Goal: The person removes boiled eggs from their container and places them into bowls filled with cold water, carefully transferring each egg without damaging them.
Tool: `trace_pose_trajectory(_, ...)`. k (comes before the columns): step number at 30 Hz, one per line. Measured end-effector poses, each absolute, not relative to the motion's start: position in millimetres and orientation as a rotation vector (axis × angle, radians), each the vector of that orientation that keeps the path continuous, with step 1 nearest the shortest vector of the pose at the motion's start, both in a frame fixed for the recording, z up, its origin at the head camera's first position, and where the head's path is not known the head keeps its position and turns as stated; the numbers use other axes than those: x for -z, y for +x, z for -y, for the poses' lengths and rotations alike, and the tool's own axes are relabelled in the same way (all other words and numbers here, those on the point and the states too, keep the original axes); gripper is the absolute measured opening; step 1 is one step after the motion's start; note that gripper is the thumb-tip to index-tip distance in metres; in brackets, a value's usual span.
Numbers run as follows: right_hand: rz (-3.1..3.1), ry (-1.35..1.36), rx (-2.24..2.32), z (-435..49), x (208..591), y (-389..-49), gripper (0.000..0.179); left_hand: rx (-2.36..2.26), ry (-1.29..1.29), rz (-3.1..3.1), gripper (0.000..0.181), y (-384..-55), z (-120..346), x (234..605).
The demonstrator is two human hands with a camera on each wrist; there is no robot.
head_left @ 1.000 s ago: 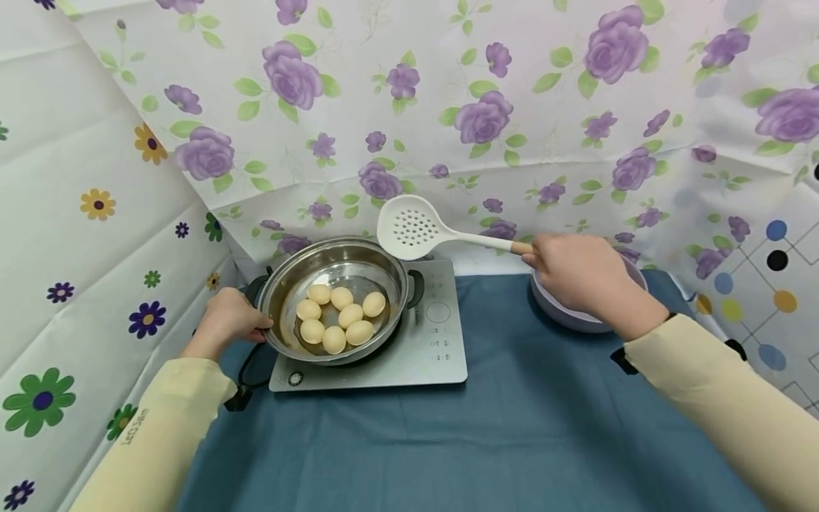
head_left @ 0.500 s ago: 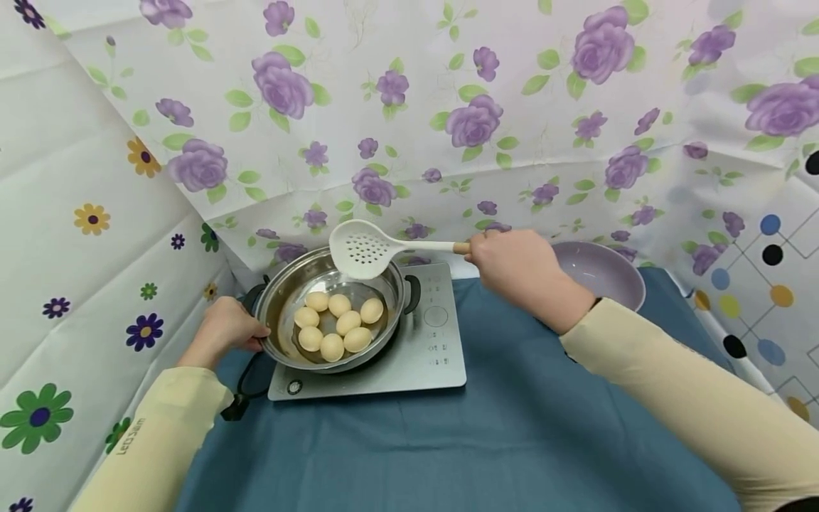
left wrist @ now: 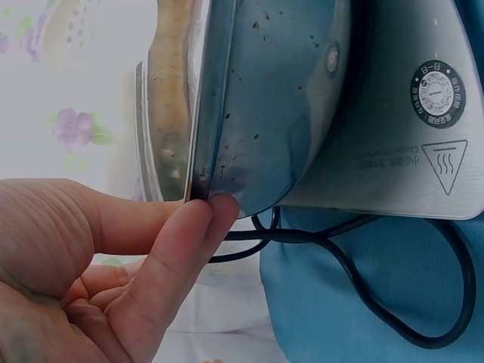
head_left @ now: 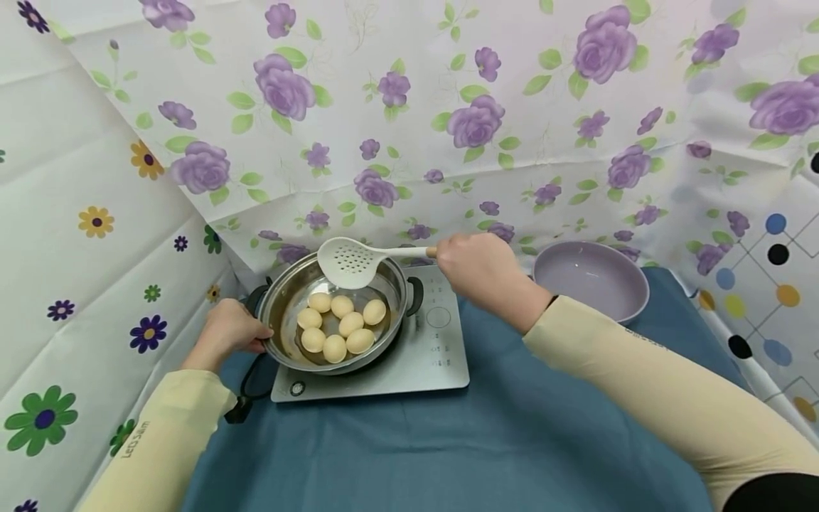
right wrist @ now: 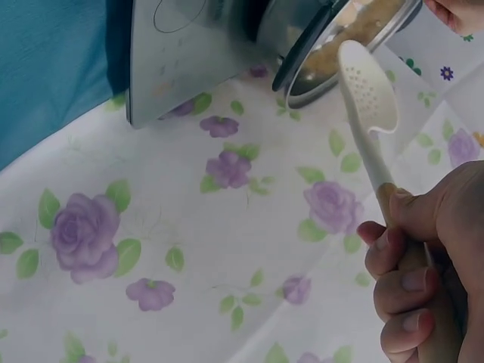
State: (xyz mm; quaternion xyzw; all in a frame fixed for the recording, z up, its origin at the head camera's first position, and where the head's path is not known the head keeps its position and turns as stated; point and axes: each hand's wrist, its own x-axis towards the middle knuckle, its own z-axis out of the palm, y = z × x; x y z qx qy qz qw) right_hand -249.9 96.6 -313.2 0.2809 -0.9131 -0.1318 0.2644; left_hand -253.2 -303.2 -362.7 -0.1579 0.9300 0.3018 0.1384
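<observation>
A steel pot (head_left: 274, 306) with dark side handles holds several pale, egg-shaped pieces (head_left: 350, 325) in shallow liquid. My left hand (head_left: 232, 328) pinches the pot's rim at its left side, thumb on top and fingertips against the outer wall in the left wrist view. My right hand (head_left: 481, 274) grips the wooden handle of a white skimmer (head_left: 350, 263). The perforated head overlaps the pot's far rim in the head view, above the pieces. In the right wrist view the fingers (right wrist: 404, 291) wrap around the skimmer's handle.
The pot stands on a silver induction cooker (head_left: 435, 348), its black cord (left wrist: 370, 299) looping at the left. A lilac bowl (head_left: 591, 277) sits at the back right of the blue cloth (head_left: 409, 448). Flower-printed sheets (head_left: 409, 128) rise behind and at the left.
My right hand has carried the skimmer leftward and down, from beside the pot to over its far rim. The lilac bowl is now uncovered from behind the hand. The left hand keeps its place.
</observation>
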Motion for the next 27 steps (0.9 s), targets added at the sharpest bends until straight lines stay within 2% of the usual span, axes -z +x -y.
trace_pose_trajectory(5,2.443,0.725,0.350,-89,323,-254,0.040,-0.856,-0.468,-2.683,0.018,-253,302,362)
trace_pose_trajectory(12,2.441,0.749,0.362,-77,332,-255,0.034,-0.849,-0.467,-2.690,0.019,-253,302,361)
trace_pose_trajectory(18,2.448,0.770,0.405,-68,336,-252,0.036,-0.847,-0.477,-2.685,0.019,-251,302,360)
trace_pose_trajectory(27,2.562,0.799,0.482,-66,338,-249,0.019,-0.831,-0.432,-2.699,0.019,-253,302,359)
